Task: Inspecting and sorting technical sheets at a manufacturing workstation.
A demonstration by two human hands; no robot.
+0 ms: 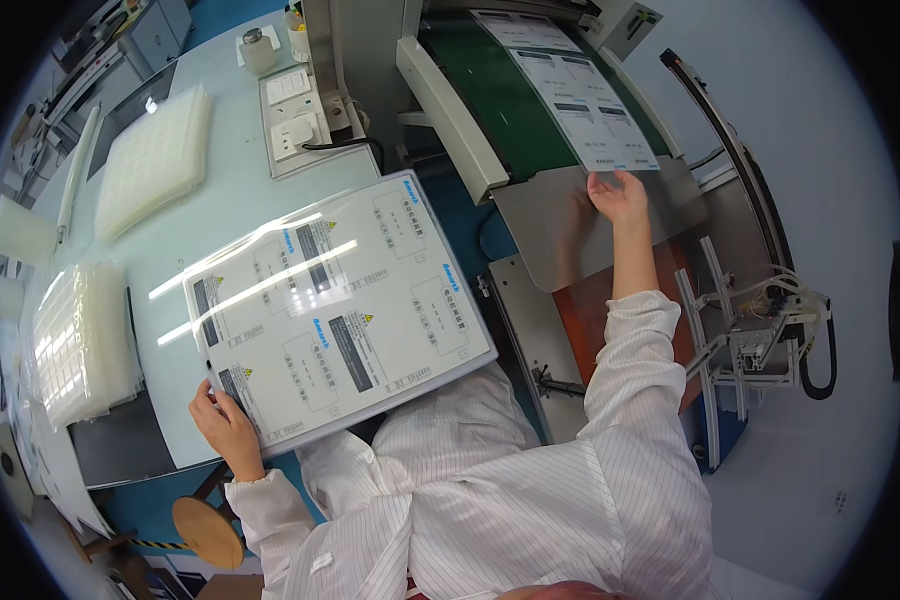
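Two bare hands are working at once in the head view, both reaching out of white striped sleeves (530,500). Left hand (227,425) is resting on the near left corner of a stack of large printed label sheets (340,305), its fingers curled over the sheet edge and pressing it down; whether the thumb is gripping beneath cannot be told. This stack is lying tilted on the pale green worktable (220,200), its near edge overhanging toward the person. Right hand (618,197) is stretching forward, its fingers spread flat against the near end of a printed sheet (580,100) that is lying on the green conveyor belt (500,100); the sheet's lower edge is meeting the grey metal outfeed plate (560,225). Stacks of translucent plastic trays (155,160) are sitting well apart at the table's left, and a socket block (295,125) is standing near the machine. A round wooden stool (207,532) is showing below the table edge.
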